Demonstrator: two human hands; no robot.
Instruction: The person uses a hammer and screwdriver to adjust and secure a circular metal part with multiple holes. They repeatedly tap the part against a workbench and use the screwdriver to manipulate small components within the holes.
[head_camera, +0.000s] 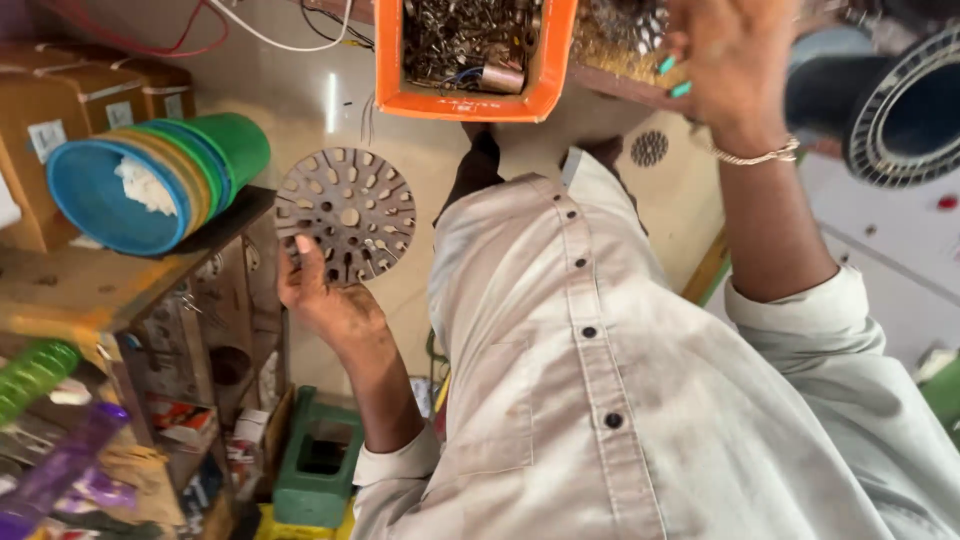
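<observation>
Left hand (325, 295) held a round, flat metal disc (346, 228) full of slots and small holes. Its fingers pinched the lower left edge of the disc, with one fingertip pressed on the face near the rim. The disc stood upright, turned toward the camera, well above the pale floor (300, 110).

Right hand (728, 60) was lifted high, with a thin bracelet (757, 156) around the wrist. Its fingers, with blue-green painted nails, curled over the edge of a heap of small metal bits (620, 35). Whether they held anything could not be told, because the fingertips were partly hidden.

Just beside that hand sat an orange tray (470, 95) filled with small metal parts. Another little round slotted disc (649, 148) lay below the heap. A big round black part (895, 110) with a ribbed metal ring was to the right of the raised arm.

Between the arms was the person's pale, stained shirt (600, 400) with dark buttons.

To the left of the held disc, a stack of blue, yellow and green plastic tubs (160, 175) lay on its side on a wooden shelf (100, 285). Brown cardboard boxes (80, 100) stood behind the tubs. A green plastic box (318, 460) sat lower down, near the left sleeve.
</observation>
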